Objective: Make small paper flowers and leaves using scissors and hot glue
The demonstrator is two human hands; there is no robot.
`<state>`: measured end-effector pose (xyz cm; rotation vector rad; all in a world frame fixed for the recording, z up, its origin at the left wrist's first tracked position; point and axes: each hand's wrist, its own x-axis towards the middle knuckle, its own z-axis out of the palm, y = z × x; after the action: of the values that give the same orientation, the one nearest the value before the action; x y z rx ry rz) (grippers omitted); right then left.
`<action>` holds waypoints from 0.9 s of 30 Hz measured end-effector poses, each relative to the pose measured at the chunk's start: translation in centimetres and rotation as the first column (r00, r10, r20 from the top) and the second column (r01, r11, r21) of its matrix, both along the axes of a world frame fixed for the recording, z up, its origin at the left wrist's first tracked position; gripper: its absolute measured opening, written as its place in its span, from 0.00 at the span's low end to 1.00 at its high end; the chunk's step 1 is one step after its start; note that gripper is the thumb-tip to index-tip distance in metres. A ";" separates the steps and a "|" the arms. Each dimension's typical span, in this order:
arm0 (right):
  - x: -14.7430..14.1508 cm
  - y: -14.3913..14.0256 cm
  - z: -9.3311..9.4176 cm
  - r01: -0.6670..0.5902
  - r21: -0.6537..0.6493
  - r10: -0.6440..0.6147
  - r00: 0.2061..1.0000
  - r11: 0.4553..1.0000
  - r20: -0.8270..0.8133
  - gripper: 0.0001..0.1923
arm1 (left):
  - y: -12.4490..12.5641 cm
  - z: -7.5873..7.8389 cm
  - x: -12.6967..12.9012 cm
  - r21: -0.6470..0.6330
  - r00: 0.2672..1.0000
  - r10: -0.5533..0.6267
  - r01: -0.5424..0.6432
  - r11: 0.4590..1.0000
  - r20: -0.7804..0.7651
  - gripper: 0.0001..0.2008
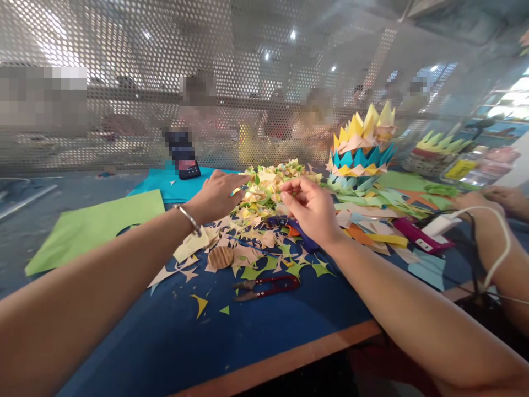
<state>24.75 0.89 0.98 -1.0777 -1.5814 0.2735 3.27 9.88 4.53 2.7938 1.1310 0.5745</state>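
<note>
A heap of small folded paper pieces (pixel 268 179), yellow, green and cream, lies between my two hands. My left hand (pixel 217 193), with a bracelet on its wrist, reaches to the left side of the heap, fingers stretched out and palm down. Just right of it, my right hand (pixel 309 207) has its fingers curled, thumb and forefinger close together; whether a small piece is between them I cannot make out. Paper offcuts (pixel 264 248) spread below the hands. Nearest me lie red-handled thread snips (pixel 268 286). Dark blue-handled scissors (pixel 308 240) sit partly hidden under my right hand.
Green paper (pixel 99 226) and blue sheets (pixel 161 187) lie left, with a phone (pixel 188 165) standing on the blue. Right are a layered folded-paper model (pixel 361 151), a purple power strip (pixel 425 237) with cables, and another person's arm (pixel 504 248). A perforated metal screen (pixel 144 99) rises behind.
</note>
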 end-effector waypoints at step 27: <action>-1.1 -0.5 -0.1 -0.069 -0.052 0.076 0.985 0.996 0.153 0.04 | -8.4 -1.2 -6.7 -0.374 0.979 -0.129 0.063 0.925 -0.156 0.18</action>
<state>23.67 0.37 0.84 -1.1003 -1.7630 0.2820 -3.40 1.50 3.33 2.5881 0.9976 0.0874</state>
